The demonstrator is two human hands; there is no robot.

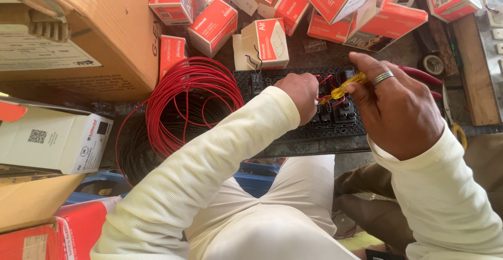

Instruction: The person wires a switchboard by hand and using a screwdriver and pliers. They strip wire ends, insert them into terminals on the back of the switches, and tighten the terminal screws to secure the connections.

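Pinning the black switch panel (298, 129) with your fisted left hand (301, 93) steadies it; your right hand (395, 108) pinches the yellow screwdriver (343, 88), tip into red wires (327, 79).

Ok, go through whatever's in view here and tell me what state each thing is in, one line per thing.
Left hand: closed, resting on the black panel.
Right hand: gripping the yellow screwdriver.
Yellow screwdriver: held, tip down among the red wires.
Black panel: flat on the bench, back side up, short red wires attached.
Red wire coil: wound, lying beside the panel.
White-and-red box: flap open.
Large cardboard carton: closed.
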